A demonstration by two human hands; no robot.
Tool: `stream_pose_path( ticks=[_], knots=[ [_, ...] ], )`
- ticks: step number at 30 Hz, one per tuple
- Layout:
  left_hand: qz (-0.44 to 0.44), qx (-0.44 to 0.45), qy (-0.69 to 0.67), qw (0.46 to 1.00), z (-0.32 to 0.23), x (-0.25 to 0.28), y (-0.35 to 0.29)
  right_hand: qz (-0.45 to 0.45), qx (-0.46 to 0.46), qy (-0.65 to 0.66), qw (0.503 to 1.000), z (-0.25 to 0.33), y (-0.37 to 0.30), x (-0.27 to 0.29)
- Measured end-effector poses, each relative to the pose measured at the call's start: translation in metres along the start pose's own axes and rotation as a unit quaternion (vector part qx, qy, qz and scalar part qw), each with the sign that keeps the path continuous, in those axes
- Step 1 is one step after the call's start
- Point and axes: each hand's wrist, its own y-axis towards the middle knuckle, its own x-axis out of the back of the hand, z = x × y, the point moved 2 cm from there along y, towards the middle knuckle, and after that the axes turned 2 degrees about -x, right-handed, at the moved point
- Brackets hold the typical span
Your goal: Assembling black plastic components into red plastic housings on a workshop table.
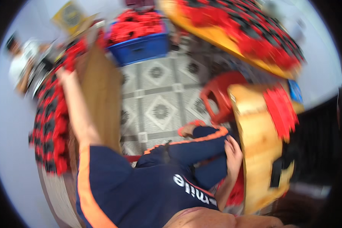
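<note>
My left arm stretches out to the far left. My left hand [63, 73] is at a long row of red and black soft pieces [51, 121], at its far end. Motion blur hides its fingers, so whether it grips a piece is unclear. The exact kind of these pieces cannot be made out. My right hand [233, 152] lies low by my dark blue trouser leg, beside the edge of a wooden table [254, 152]. Its fingers are stretched out and nothing shows in them. On that table are a stack of red flat pieces [281, 112] and a black piece [276, 173].
A blue crate [140, 49] full of red pieces stands on the tiled floor [159, 108] ahead. A red plastic stool [220, 97] is by the right table. Another table [209, 34] at far right bears heaped red and black pieces. A person [22, 62] sits at far left.
</note>
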Motion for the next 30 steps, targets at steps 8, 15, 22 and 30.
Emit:
stream_pose_path(
  ticks=[8,15,22,30],
  knots=[
    [0.208,-0.088,0.381,0.896,0.182,-0.134,-0.368,-0.178,0.116,-0.111,0.971,0.011,-0.031,0.015],
    [0.69,0.177,0.197,0.674,0.282,-0.209,-0.731,-0.649,0.209,-0.368,0.632,0.025,-0.074,0.159],
    [0.737,0.082,0.219,0.634,0.353,-0.252,-0.833,-0.701,0.049,-0.503,0.504,0.03,-0.077,0.229],
    [0.715,-0.225,0.361,0.555,0.409,-0.294,-0.841,-0.544,0.161,-0.313,0.762,0.044,0.108,0.231]
  ],
)
